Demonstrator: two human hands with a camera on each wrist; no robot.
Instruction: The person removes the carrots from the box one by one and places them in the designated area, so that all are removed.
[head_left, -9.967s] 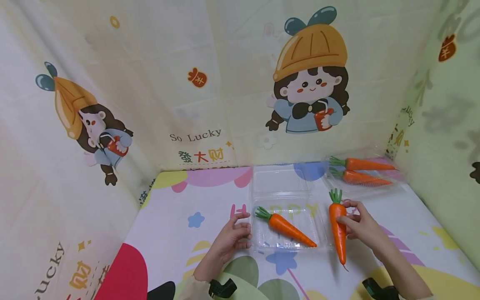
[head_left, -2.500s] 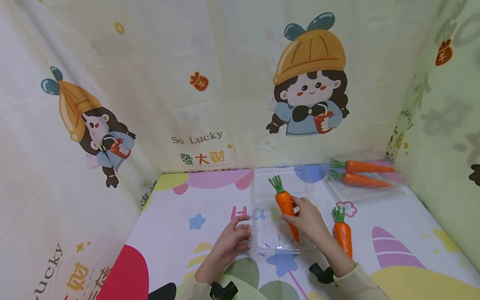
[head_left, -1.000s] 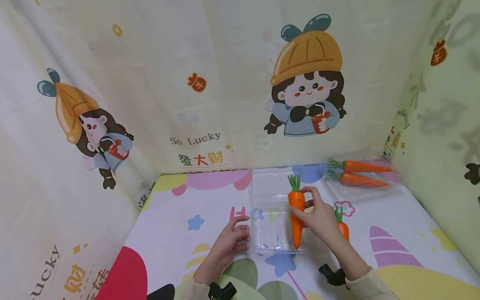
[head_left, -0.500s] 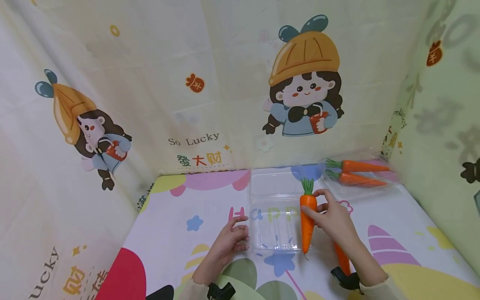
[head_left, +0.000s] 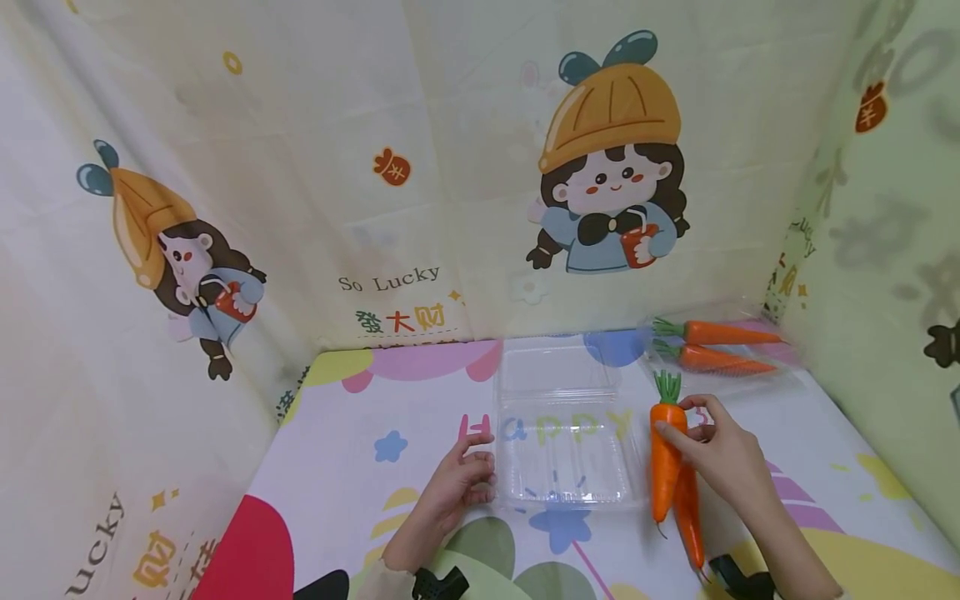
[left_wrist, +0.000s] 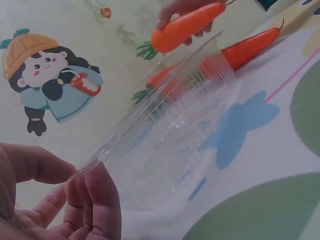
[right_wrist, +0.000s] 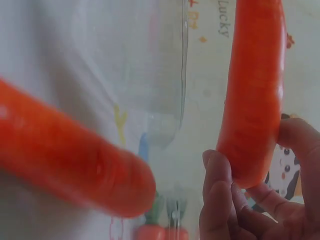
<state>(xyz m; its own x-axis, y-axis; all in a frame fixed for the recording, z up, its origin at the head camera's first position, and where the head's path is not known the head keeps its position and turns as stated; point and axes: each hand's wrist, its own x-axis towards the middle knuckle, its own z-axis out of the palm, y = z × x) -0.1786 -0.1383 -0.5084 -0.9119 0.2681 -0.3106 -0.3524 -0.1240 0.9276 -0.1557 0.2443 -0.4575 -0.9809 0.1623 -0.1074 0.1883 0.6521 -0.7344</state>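
The right hand [head_left: 720, 454] pinches a carrot [head_left: 666, 475] between its thumb and fingers, near the fat top. This carrot is up off the table, just to the right of the clear box [head_left: 562, 467], with its green leaves toward the back and its thin tip toward the person. The left hand [head_left: 461, 479] is at the other side of the clear box and pinches its rim with thumb and fingers. Each arm wears a little black camera, one at the left wrist [head_left: 438, 582] and one at the right wrist [head_left: 742, 577]. Under the held carrot, a bit to the right, a second carrot [head_left: 687, 512] lies on the table. From the head view, the held carrot and the right hand hide its top part, but the left wrist view shows its green leaves through the see-through wall of the clear box. The clear box sits flat between the two hands, its lid [head_left: 558, 367] folded back toward the wall cloth [head_left: 480, 208], and letters on the table cloth [head_left: 337, 433] show through its bottom. At the back right is a see-through pack [head_left: 675, 379]; I can't tell if it is a box or a bag. In it, two more carrots [head_left: 735, 333] lie on their sides, one behind the other, leaves to the left. Big cartoon kids [head_left: 611, 108] in orange hats are printed on the wall cloth
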